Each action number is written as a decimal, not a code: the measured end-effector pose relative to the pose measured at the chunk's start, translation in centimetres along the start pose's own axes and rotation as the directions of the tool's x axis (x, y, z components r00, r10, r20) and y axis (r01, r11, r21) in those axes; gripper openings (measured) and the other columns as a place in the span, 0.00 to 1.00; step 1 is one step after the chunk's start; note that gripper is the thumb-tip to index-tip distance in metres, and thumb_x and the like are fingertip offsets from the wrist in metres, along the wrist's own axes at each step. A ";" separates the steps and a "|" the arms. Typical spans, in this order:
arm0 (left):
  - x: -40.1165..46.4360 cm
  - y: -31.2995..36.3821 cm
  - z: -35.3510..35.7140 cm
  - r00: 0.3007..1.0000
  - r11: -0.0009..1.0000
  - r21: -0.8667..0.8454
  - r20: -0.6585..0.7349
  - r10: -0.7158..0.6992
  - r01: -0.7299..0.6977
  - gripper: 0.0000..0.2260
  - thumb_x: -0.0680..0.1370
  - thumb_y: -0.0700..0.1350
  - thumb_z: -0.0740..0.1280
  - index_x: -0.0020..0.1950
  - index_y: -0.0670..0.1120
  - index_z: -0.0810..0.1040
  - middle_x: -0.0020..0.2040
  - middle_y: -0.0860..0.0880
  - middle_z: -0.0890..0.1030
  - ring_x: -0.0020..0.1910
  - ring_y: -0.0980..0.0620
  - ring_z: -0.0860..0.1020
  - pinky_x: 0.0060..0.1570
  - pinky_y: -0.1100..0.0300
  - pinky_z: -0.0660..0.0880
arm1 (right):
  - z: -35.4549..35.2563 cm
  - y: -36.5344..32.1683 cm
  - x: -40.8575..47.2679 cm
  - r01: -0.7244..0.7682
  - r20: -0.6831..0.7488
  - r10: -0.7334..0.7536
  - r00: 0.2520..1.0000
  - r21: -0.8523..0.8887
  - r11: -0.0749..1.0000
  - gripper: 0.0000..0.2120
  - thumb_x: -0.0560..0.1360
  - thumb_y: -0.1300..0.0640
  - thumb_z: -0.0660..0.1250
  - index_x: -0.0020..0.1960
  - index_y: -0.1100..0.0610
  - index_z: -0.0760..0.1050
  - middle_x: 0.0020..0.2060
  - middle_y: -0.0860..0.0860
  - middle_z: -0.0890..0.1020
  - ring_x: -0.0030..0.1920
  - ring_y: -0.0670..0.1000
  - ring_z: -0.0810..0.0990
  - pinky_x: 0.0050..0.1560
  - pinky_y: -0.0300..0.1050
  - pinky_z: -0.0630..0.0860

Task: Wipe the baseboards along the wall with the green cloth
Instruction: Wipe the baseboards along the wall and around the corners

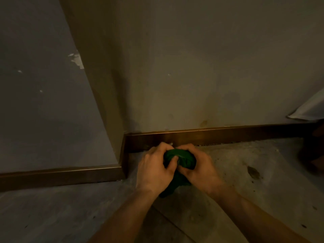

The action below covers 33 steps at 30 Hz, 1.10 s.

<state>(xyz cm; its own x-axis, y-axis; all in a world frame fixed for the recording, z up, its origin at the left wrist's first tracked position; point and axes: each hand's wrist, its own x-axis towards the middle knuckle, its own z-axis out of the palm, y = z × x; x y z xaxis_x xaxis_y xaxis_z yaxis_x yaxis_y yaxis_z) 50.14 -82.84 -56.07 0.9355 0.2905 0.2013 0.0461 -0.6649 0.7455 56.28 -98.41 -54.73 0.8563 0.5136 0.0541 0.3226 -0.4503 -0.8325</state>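
Note:
A bunched green cloth [184, 159] is gripped between both hands just above the floor. My left hand [154, 170] closes on its left side and my right hand [199, 163] on its right; a tail of cloth hangs below them. The dark brown baseboard [228, 135] runs along the foot of the beige wall right behind my hands. It turns the protruding corner and continues as a nearer stretch of baseboard [61, 176] at the left. Whether the cloth touches the baseboard cannot be told.
The wall corner [108, 111] juts toward me at the left, with chipped paint [77, 60] higher up. The grey floor [245, 176] is dusty, with a dark stain [253, 172]. White fabric [310, 109] hangs at the right edge above a dark object [313, 151].

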 end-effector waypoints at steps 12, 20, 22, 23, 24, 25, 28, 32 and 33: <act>-5.4 -7.5 3.4 0.956 0.901 0.432 0.280 -0.090 -0.041 0.55 0.68 0.84 0.45 0.81 0.50 0.34 0.82 0.48 0.34 0.79 0.50 0.30 0.79 0.47 0.35 | -5.2 0.2 2.0 0.136 -0.082 -0.219 0.972 -0.566 0.813 0.28 0.64 0.65 0.79 0.59 0.49 0.76 0.54 0.50 0.78 0.52 0.54 0.78 0.47 0.51 0.80; -5.9 -8.8 4.3 0.957 0.866 0.499 0.266 -0.117 -0.033 0.54 0.70 0.81 0.50 0.82 0.43 0.53 0.83 0.41 0.52 0.82 0.43 0.46 0.77 0.39 0.55 | -0.9 1.6 3.8 0.525 0.353 -0.459 0.815 -0.785 0.329 0.29 0.65 0.58 0.76 0.63 0.49 0.69 0.59 0.58 0.77 0.57 0.61 0.72 0.37 0.53 0.79; -6.0 -8.8 4.4 0.953 0.857 0.514 0.277 -0.127 -0.035 0.53 0.71 0.81 0.50 0.82 0.42 0.53 0.82 0.41 0.53 0.82 0.42 0.48 0.76 0.38 0.57 | 0.9 1.9 4.7 0.625 0.457 -0.492 0.741 -0.737 0.256 0.24 0.66 0.58 0.71 0.61 0.49 0.71 0.60 0.58 0.75 0.60 0.62 0.70 0.44 0.57 0.79; -6.0 -8.8 4.4 0.952 0.854 0.520 0.278 -0.132 -0.033 0.53 0.71 0.81 0.50 0.82 0.41 0.54 0.82 0.40 0.53 0.82 0.42 0.48 0.76 0.38 0.57 | 1.8 2.1 5.2 0.668 0.503 -0.500 0.705 -0.707 0.231 0.22 0.67 0.58 0.70 0.60 0.49 0.71 0.61 0.58 0.75 0.61 0.63 0.70 0.48 0.59 0.78; -6.0 -8.8 4.5 0.951 0.852 0.523 0.277 -0.136 -0.031 0.53 0.71 0.81 0.51 0.81 0.41 0.54 0.82 0.40 0.53 0.82 0.42 0.48 0.76 0.38 0.57 | 2.8 2.4 5.7 0.704 0.542 -0.504 0.673 -0.680 0.208 0.21 0.69 0.59 0.71 0.59 0.49 0.70 0.61 0.58 0.75 0.62 0.63 0.70 0.50 0.59 0.78; -6.0 -8.8 4.5 0.952 0.849 0.527 0.273 -0.136 -0.030 0.54 0.71 0.81 0.51 0.81 0.40 0.55 0.82 0.40 0.53 0.82 0.42 0.48 0.76 0.38 0.58 | 3.8 2.7 6.2 0.732 0.578 -0.502 0.643 -0.656 0.183 0.21 0.69 0.59 0.72 0.59 0.49 0.70 0.61 0.58 0.75 0.63 0.63 0.71 0.53 0.59 0.77; -6.0 -9.0 4.8 0.955 0.837 0.545 0.265 -0.132 -0.035 0.53 0.72 0.80 0.52 0.80 0.38 0.57 0.82 0.39 0.53 0.82 0.41 0.48 0.76 0.37 0.59 | 5.8 3.8 7.5 0.768 0.631 -0.513 0.582 -0.634 0.091 0.14 0.76 0.59 0.68 0.58 0.51 0.69 0.61 0.57 0.76 0.64 0.64 0.71 0.58 0.57 0.74; -5.9 -9.2 4.9 0.957 0.835 0.549 0.261 -0.130 -0.037 0.54 0.71 0.80 0.53 0.80 0.38 0.58 0.82 0.39 0.54 0.81 0.41 0.51 0.75 0.37 0.61 | 6.6 4.9 8.9 0.778 0.683 -0.470 0.559 -0.628 0.013 0.12 0.76 0.59 0.67 0.59 0.54 0.70 0.64 0.61 0.74 0.65 0.66 0.69 0.62 0.59 0.70; -5.9 -9.1 4.9 0.957 0.836 0.548 0.260 -0.129 -0.036 0.54 0.71 0.81 0.53 0.80 0.38 0.57 0.82 0.39 0.54 0.81 0.41 0.51 0.75 0.37 0.60 | 6.5 5.2 9.1 0.783 0.704 -0.437 0.560 -0.622 0.001 0.16 0.74 0.59 0.69 0.61 0.55 0.70 0.65 0.62 0.74 0.66 0.66 0.68 0.63 0.60 0.69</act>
<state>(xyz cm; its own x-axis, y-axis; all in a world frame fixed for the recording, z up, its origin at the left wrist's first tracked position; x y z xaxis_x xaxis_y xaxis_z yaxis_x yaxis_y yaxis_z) 45.94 -81.89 -67.19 0.9803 0.1851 -0.0692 0.1969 -0.9431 0.2680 63.08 -91.29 -62.14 0.0545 0.9985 0.0061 0.9218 -0.0527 0.3841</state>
